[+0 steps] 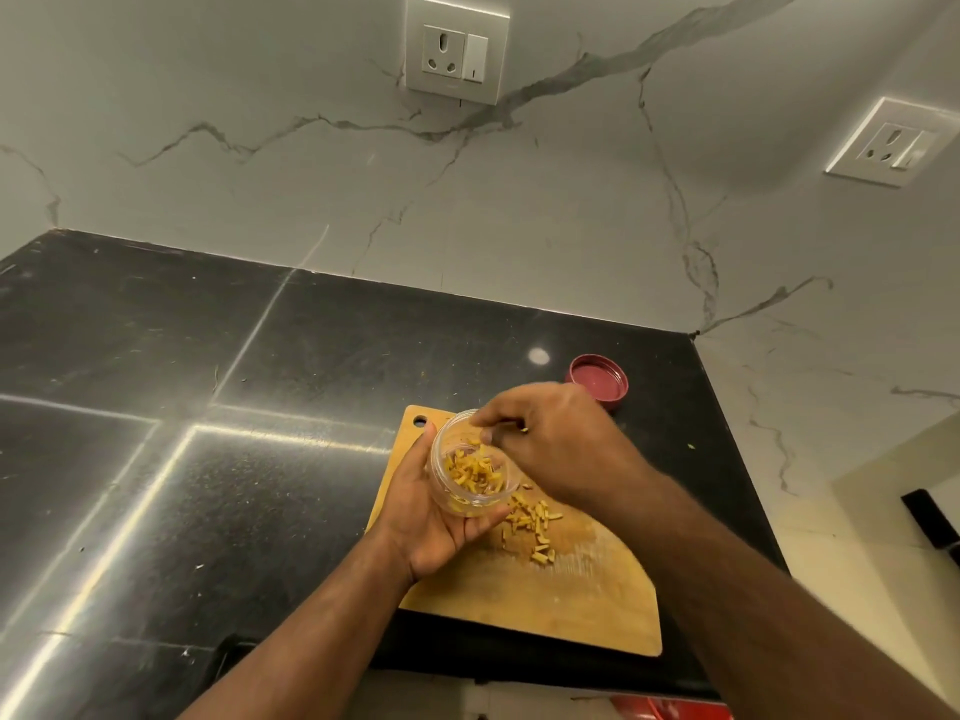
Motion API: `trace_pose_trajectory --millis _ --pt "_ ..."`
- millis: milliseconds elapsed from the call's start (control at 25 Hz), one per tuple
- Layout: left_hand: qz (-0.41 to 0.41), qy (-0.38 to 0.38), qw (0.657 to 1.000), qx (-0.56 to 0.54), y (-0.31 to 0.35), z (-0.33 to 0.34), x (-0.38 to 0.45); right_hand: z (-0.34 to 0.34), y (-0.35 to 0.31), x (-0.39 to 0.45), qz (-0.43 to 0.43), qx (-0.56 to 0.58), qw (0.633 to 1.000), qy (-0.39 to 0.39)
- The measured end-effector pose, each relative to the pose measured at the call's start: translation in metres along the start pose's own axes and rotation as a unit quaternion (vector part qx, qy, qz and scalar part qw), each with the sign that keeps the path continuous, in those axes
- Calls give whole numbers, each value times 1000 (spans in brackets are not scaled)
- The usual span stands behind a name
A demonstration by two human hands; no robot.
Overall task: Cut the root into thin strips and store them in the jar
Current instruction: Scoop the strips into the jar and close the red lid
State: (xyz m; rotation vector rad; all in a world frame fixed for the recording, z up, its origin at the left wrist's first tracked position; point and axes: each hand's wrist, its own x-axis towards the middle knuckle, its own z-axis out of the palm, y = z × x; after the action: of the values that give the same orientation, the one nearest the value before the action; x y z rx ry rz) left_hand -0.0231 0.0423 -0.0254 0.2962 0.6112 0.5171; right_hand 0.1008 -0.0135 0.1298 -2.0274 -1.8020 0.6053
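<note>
My left hand [434, 517] cups the clear jar [470, 462], fingers curled round its wall, tilted above the wooden cutting board [571, 605]. Yellow strips [475, 470] lie heaped inside, short and thin. My right hand [556, 439] hovers at the jar's mouth, fingertips bunched; whether they pinch anything, I can't tell. More cut strips [535, 527] sit scattered on the board just beside. The red lid [600, 381] rests on the black counter [208, 459].

1 jar [470, 472], 1 red lid [599, 383], 1 cutting board [571, 600], 2 wall sockets [456, 55] [894, 143], 2 hands [431, 522] [561, 439]. Root strips [535, 527]: many, uncountable.
</note>
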Motion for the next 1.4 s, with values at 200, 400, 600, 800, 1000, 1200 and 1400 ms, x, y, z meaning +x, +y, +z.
trace_pose_trajectory --millis 200,400,600,800,1000,1200,1400 --pt "-4 -2 1000 4 8 -10 -1 -5 54 -16 53 125 986 98" --pt "-18 -1 1000 8 11 -19 4 42 108 -19 152 19 988 24" --pt "-20 -12 1000 4 11 -24 6 75 126 0 139 -135 981 -8" --pt "-15 -10 1000 2 10 -23 5 96 112 -10 80 -143 985 -48" --pt "-9 -9 1000 9 11 -23 5 92 121 4 74 -88 993 0" --pt "-12 -4 1000 6 10 -24 6 111 112 -22 -37 -122 991 -38" --pt "-9 -5 1000 18 10 -23 5 101 131 -26 -23 -105 994 8"
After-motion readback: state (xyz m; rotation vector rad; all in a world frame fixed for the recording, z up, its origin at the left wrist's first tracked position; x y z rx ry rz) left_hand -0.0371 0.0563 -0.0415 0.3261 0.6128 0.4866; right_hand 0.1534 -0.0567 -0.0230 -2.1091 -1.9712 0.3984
